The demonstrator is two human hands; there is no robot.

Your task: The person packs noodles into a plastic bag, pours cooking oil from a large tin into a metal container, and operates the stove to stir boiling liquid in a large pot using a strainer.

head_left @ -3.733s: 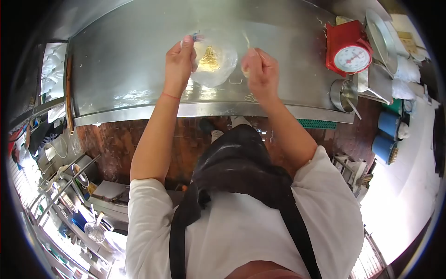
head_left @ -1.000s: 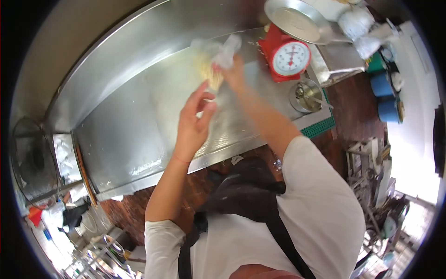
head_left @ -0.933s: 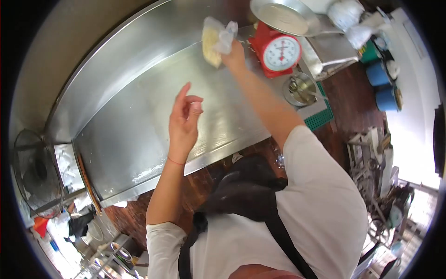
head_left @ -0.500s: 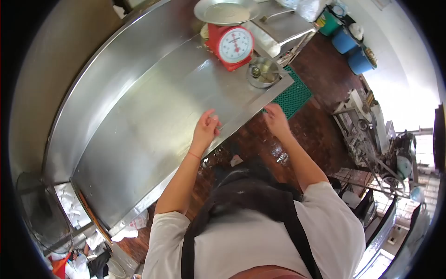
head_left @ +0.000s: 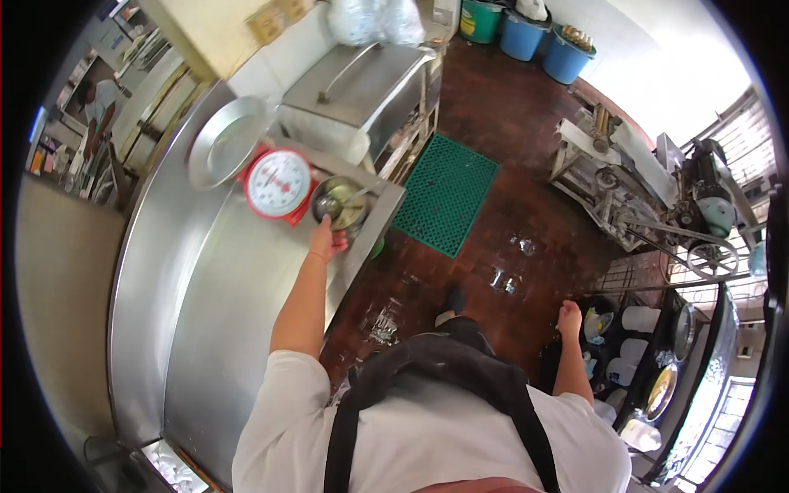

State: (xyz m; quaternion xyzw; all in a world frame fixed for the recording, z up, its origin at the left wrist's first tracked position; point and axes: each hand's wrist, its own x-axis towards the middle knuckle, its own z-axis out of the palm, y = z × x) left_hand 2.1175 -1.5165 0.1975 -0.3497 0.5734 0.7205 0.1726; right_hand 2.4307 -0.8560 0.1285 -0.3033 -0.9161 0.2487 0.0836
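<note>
My left hand is at the near rim of a metal bowl, with a finger over the edge and the other fingers curled against its outside. In the bowl lie a ladle and some pale liquid; the ladle's handle leans out over the far side. Beside the bowl stands a red dial scale topped by a wide metal pan. Away from the table, out to the right over the floor, my right hand is closed, with nothing visible in it.
The long steel table has a raised back wall. Past its corner lie a green mat and wet floor. A steel chest adjoins the table. Belt-driven machinery stands right; blue buckets line the far wall. Another person is far left.
The view has turned and moved toward the table corner. My left hand has gone from above the table to the bowl; my right hand has swung away to the right and lower.
</note>
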